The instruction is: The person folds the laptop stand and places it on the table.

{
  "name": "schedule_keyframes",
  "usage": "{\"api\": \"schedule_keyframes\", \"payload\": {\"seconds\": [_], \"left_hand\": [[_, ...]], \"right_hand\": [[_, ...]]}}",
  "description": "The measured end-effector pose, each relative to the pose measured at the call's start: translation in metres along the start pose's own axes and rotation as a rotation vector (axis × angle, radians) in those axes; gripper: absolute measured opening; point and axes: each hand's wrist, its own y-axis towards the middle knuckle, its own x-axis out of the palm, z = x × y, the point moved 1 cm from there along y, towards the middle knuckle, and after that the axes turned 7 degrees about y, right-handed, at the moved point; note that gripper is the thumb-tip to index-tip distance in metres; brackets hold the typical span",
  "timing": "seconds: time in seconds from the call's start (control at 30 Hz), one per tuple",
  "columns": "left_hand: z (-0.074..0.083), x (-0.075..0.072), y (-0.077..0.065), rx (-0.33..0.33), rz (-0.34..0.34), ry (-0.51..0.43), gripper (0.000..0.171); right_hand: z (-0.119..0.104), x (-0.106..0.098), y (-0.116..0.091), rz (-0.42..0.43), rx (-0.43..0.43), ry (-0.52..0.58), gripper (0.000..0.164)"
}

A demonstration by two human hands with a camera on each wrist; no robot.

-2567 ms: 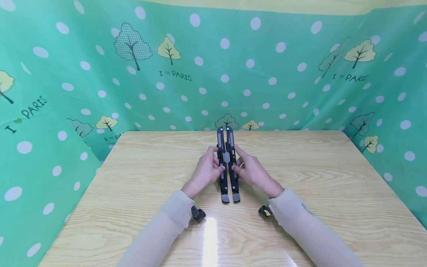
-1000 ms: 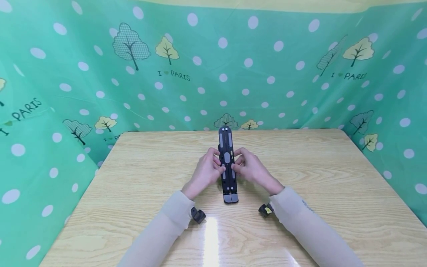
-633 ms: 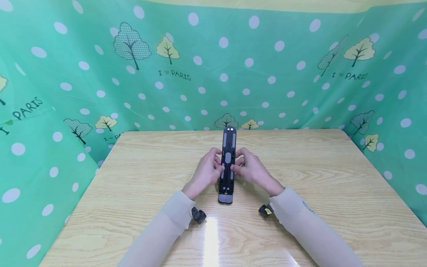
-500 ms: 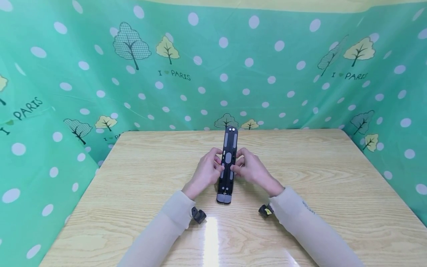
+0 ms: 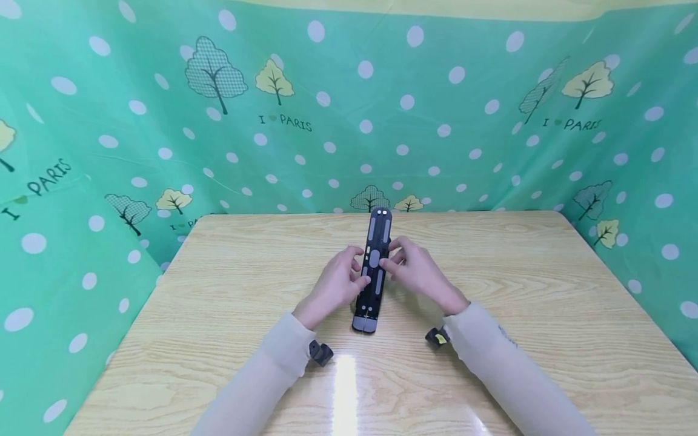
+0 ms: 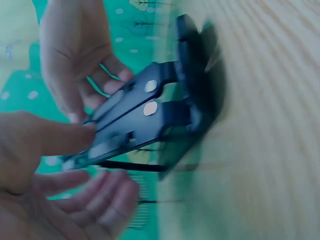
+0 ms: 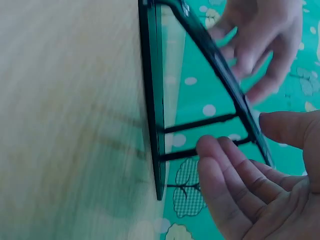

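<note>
A black folding laptop stand point(image 5: 372, 293) with grey pads is on the table, its two bars drawn side by side. Seen from the side in the right wrist view, its upper frame point(image 7: 218, 62) slopes above the base, with thin struts between them. My left hand point(image 5: 335, 281) is at its left side, the thumb touching the top in the left wrist view and the other fingers point(image 6: 107, 200) spread loosely underneath. On the other side my right hand point(image 5: 418, 272) has its thumb at the bar's edge; its fingers point(image 7: 235, 185) extend below without wrapping round the frame.
A wood-grain table point(image 5: 262, 254) carries the stand, with its far edge just behind the stand's top. Green dotted cloth point(image 5: 338, 109) hangs behind and at both sides. Black wrist-worn cameras point(image 5: 322, 353) sit under the sleeves.
The stand's bars, apart at first, have come together, and the stand has turned slightly so its top leans right. Both hands have loosened their grip; the right hand has shifted slightly up.
</note>
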Motion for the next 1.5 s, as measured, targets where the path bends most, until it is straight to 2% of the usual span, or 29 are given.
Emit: {"api": "schedule_keyframes", "payload": {"seconds": [0.17,0.3,0.4,0.5,0.7,0.9,1.07,1.5], "left_hand": [[0.009,-0.008,-0.015,-0.011,-0.091,0.165,0.067],[0.015,-0.003,-0.029,0.03,-0.123,0.251,0.071],[0.019,0.003,-0.037,0.059,-0.107,0.325,0.071],[0.022,0.007,-0.042,0.06,-0.073,0.392,0.073],[0.026,0.011,-0.048,0.061,-0.021,0.488,0.078],[0.027,0.015,-0.049,0.083,0.002,0.521,0.081],[0.027,0.017,-0.048,0.078,-0.012,0.516,0.083],[0.026,0.016,-0.046,0.085,-0.02,0.532,0.084]], "right_hand": [[0.002,-0.008,0.015,0.028,-0.056,0.112,0.058],[0.005,-0.014,0.025,0.059,-0.103,0.157,0.07],[0.006,-0.017,0.031,0.065,-0.131,0.17,0.075],[0.004,-0.019,0.037,0.059,-0.156,0.176,0.077],[-0.002,-0.018,0.046,0.015,-0.18,0.219,0.072],[-0.003,-0.016,0.048,-0.012,-0.193,0.253,0.069],[0.001,-0.015,0.047,-0.013,-0.181,0.275,0.068],[0.004,-0.018,0.042,0.003,-0.162,0.236,0.064]]}}
